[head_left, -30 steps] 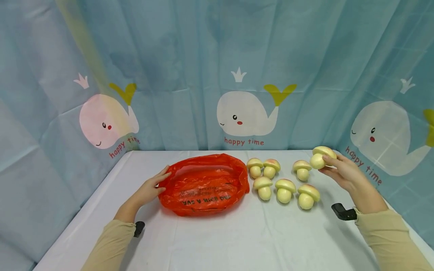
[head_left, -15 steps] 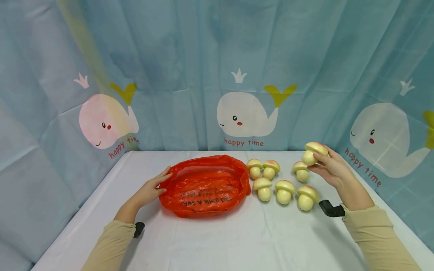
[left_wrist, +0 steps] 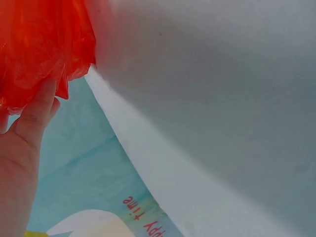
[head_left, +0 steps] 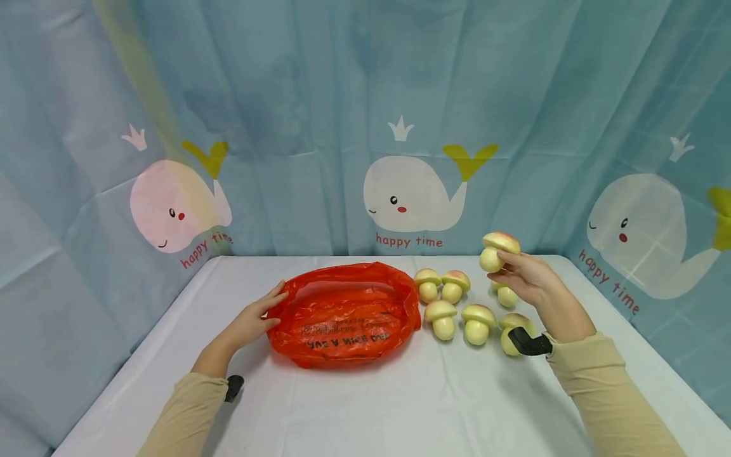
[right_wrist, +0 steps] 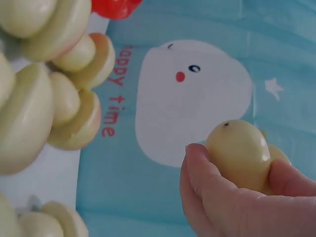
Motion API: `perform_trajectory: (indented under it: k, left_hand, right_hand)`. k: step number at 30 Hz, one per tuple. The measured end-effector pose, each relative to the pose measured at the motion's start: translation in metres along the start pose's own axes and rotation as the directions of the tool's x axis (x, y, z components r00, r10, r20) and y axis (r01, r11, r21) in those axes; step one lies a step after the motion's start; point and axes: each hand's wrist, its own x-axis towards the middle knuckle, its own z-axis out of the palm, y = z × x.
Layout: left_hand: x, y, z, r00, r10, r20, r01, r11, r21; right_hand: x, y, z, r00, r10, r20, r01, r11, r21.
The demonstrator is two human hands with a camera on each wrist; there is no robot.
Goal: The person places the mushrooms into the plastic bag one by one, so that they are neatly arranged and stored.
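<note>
A toy mushroom (head_left: 500,244), pale yellow with a pink blush on its cap, is pinched upright by its stem in my right hand (head_left: 532,279) above the table's right side. In the right wrist view the thumb and fingers lie around the round stem (right_wrist: 237,155). My left hand (head_left: 245,327) touches the left side of a red plastic bag (head_left: 348,346), its fingers fairly straight. The bag's mouth is spread wide toward me. In the left wrist view a finger (left_wrist: 37,111) lies against the crumpled bag (left_wrist: 42,54); some fingertips are hidden.
Several similar mushrooms (head_left: 478,324) stand right of the bag. One mushroom (head_left: 507,296) is partly covered by my right hand, another (head_left: 514,327) by the black wrist mount (head_left: 528,343). A white cloth covers the table (head_left: 365,412); a blue whale-print curtain (head_left: 308,127) hangs behind.
My right hand has moved left and slightly up with the mushroom, toward the bag, passing over the rightmost mushrooms. The left hand and the bag stay nearly where they were.
</note>
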Motion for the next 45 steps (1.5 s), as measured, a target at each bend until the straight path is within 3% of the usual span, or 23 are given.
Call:
perform_trajectory:
  k: [11,18,30,39,45]
  left_hand:
    - [0.000,-0.002,0.001,1.000,0.011,0.000,-0.011,1.000,0.019]
    - [0.000,-0.003,0.003,0.997,0.072,-0.005,-0.072,0.996,0.045]
    - [0.003,-0.001,0.004,0.998,0.058,0.018,-0.059,0.996,0.064]
    - [0.003,-0.004,0.008,0.997,0.078,-0.007,-0.077,0.994,0.071]
    - [0.004,-0.003,0.010,0.997,0.070,-0.011,-0.070,0.996,0.058]
  right_hand:
    - [0.013,0.010,0.044,0.997,0.081,-0.019,-0.080,0.997,0.013]
    - [0.026,0.020,0.071,0.992,0.121,-0.022,-0.120,0.992,0.038]
    - [0.053,0.045,0.125,0.980,0.189,-0.070,-0.185,0.981,0.063]
    - [0.071,0.070,0.153,0.969,0.240,-0.049,-0.239,0.971,0.027]
    - [0.085,0.093,0.169,0.948,0.318,-0.033,-0.315,0.946,0.071]
